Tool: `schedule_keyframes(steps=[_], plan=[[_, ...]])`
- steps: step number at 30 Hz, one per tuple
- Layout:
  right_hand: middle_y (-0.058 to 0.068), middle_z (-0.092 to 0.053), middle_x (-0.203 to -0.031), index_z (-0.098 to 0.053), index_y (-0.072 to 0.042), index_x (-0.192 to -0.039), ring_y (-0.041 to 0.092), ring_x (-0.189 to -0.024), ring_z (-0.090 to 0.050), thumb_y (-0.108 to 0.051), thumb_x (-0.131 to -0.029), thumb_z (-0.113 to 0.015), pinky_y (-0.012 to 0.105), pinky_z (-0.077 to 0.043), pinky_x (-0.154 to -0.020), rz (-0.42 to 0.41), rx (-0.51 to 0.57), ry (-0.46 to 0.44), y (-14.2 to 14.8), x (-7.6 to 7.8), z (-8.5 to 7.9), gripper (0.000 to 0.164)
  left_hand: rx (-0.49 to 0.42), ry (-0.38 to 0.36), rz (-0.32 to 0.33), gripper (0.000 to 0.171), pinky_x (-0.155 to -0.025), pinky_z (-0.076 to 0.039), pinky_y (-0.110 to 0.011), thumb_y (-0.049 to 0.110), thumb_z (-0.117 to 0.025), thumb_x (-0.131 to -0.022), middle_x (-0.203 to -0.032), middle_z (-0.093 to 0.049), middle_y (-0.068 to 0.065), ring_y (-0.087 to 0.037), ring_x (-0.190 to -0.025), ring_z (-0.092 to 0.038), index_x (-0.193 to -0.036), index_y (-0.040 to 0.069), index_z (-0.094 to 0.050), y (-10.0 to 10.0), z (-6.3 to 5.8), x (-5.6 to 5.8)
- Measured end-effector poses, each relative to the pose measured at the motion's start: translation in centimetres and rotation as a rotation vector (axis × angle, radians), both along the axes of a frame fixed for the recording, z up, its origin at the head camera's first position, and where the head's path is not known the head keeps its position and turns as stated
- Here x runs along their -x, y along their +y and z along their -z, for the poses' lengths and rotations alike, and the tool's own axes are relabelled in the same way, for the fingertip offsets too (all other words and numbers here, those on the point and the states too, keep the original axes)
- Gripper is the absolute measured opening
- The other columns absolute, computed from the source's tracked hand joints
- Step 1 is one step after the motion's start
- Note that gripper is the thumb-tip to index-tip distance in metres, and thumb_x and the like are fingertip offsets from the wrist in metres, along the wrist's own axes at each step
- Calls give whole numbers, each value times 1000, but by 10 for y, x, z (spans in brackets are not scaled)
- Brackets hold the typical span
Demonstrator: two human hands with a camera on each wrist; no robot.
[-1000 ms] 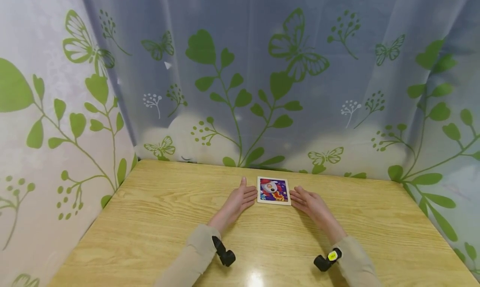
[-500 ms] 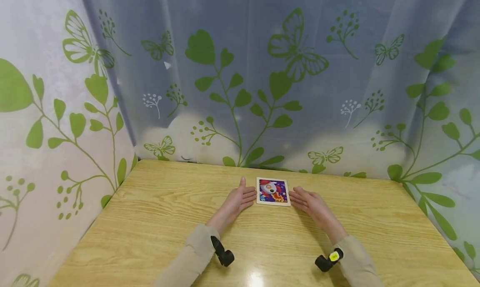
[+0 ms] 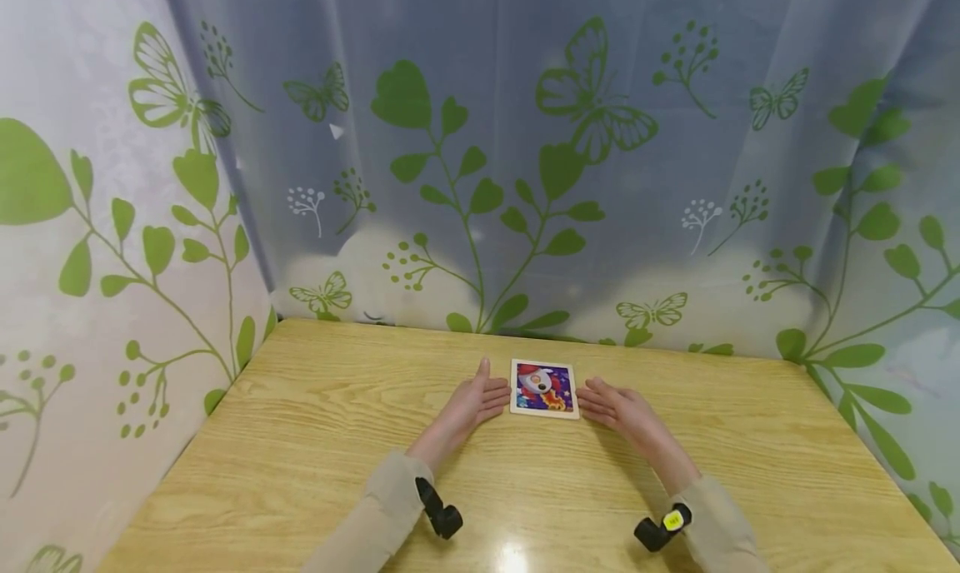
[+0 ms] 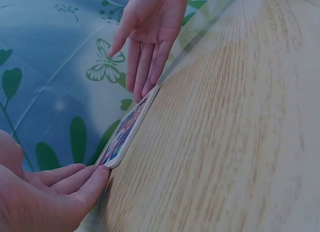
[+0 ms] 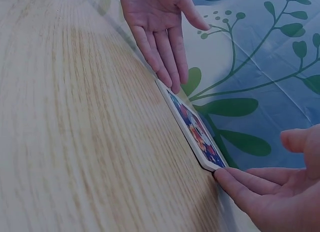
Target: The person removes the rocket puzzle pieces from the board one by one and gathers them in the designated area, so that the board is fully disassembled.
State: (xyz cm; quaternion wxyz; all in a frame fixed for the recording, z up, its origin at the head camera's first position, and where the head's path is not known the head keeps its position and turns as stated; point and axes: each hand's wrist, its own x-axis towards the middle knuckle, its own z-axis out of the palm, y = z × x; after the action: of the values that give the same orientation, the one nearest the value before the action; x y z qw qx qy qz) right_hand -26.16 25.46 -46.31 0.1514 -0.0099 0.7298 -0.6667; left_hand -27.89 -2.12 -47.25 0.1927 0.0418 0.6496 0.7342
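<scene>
Between the two hands is a flat square picture puzzle board (image 3: 544, 389) with a pale frame and a rocket printed on purple. My left hand (image 3: 476, 399) touches its left edge with straight fingertips, thumb pointing up. On the opposite edge, the straight fingertips of my right hand (image 3: 621, 408) touch the frame. In the left wrist view the board (image 4: 131, 127) appears nearly edge-on, low over the wood, with fingertips at both ends. The right wrist view shows the same board (image 5: 192, 127) with a dark shadow line under its near edge; I cannot tell whether it is raised slightly.
A wooden table (image 3: 315, 423) spreads around the hands. Behind it hangs a blue-grey curtain (image 3: 480, 181) printed with green leaves and butterflies, and similar cloth stands at both sides. A black wrist camera (image 3: 442, 515) is strapped to the left sleeve, another (image 3: 660, 530) to the right.
The puzzle board has shifted slightly toward the person and a little left, both hands moving with it. The fingers stay straight at its two sides.
</scene>
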Motion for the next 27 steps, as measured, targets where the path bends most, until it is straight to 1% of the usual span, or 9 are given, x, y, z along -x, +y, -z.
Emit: schedule_keyframes(steps=[4, 8, 13, 19, 22, 27], plan=[[33, -37, -153, -23, 15, -152, 40, -141, -43, -36, -112, -34, 38, -43, -111, -6, -4, 5, 0, -3, 0, 66, 9, 3, 5, 80, -114, -39, -45, 52, -20, -110, -146, -46, -34, -42, -137, -48, -144, -17, -40, -2, 0, -3], [31, -41, -151, -26, 15, -152, 37, -138, -49, -38, -112, -37, 34, -47, -107, 1, -15, 2, 1, -6, 1, 67, 19, 9, 17, 80, -114, -40, -46, 52, -20, -110, -146, -46, -34, -42, -136, -48, -144, -17, -40, -5, 0, -6], [32, -43, -149, -28, 16, -150, 34, -133, -54, -35, -112, -36, 32, -49, -104, -2, -16, 3, 0, -8, 2, 64, 15, 12, 24, 78, -114, -40, -46, 50, -21, -111, -146, -46, -35, -42, -136, -49, -144, -18, -40, -9, 0, -11], [32, -44, -149, -28, 16, -150, 34, -133, -54, -38, -112, -37, 31, -50, -103, -7, -6, 1, -1, -11, 2, 67, 19, 20, 30, 77, -114, -39, -46, 49, -21, -111, -146, -46, -34, -42, -136, -48, -145, -18, -39, -13, 0, -16], [32, -44, -149, -29, 16, -150, 35, -134, -53, -34, -112, -35, 32, -50, -103, -7, -5, 3, -2, -13, 2, 64, 22, 25, 35, 78, -114, -40, -46, 50, -21, -111, -146, -46, -34, -42, -136, -49, -145, -18, -39, -15, 1, -19], [33, -43, -148, -29, 17, -150, 36, -133, -54, -34, -112, -36, 33, -50, -103, -23, -19, 6, -3, -16, 1, 63, 25, 22, 36, 78, -114, -40, -44, 51, -22, -111, -146, -47, -33, -40, -136, -49, -145, -17, -40, -17, 0, -24]])
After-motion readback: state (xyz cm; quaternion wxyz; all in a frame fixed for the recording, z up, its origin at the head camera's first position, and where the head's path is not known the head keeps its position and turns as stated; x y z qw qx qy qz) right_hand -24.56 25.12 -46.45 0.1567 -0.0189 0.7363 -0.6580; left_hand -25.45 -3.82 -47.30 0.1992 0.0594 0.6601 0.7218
